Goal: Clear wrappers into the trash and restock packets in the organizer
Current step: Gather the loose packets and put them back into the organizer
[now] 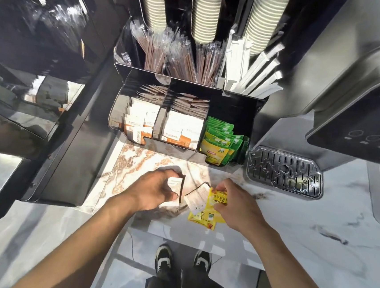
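Observation:
My left hand grips a small stack of white packets just above the marble counter. My right hand pinches yellow tea packets together with a white packet, low over the counter's front edge. Behind both hands stands the black organizer. Its left and middle bins hold white-and-orange packets, and its right bin holds green and yellow tea packets.
Wrapped stirrers and white wrapped sticks fill the organizer's rear slots under cup stacks. A steel dispenser with a drip tray stands right, a dark machine left. My shoes show below the counter edge.

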`<move>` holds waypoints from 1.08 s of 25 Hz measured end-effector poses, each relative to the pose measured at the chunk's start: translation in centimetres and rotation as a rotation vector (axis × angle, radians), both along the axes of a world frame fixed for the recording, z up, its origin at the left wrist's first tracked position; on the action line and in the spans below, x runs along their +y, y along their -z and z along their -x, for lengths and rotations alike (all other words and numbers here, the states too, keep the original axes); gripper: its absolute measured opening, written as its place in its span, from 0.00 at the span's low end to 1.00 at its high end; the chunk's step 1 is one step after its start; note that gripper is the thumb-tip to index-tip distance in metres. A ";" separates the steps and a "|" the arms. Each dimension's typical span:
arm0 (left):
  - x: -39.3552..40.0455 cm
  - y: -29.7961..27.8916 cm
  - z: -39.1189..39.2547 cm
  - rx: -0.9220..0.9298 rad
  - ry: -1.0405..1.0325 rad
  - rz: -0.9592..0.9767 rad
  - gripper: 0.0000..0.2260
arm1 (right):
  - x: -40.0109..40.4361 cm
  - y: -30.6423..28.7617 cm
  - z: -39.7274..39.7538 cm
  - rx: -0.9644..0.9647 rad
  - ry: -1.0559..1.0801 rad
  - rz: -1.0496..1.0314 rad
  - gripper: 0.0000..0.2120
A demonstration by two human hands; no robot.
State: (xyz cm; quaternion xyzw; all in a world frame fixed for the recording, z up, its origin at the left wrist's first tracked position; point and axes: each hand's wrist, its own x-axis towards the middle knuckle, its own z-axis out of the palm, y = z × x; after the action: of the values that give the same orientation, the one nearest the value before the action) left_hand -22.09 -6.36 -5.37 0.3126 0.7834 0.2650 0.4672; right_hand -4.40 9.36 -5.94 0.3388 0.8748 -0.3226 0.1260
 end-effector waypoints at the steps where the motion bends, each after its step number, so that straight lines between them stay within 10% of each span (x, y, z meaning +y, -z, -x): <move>1: -0.2 0.0 0.1 -0.031 -0.019 -0.005 0.20 | 0.5 -0.1 -0.4 0.007 0.025 0.018 0.17; 27: -2.0 -2.5 0.0 -0.137 -0.204 0.022 0.16 | 0.8 -0.9 0.3 0.036 0.081 0.097 0.19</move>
State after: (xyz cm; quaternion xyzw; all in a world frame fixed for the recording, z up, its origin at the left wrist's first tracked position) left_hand -22.06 -8.36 -2.90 0.2072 0.7802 0.3236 0.4935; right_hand -4.67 10.12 -5.08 0.3617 0.8458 -0.3753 0.1135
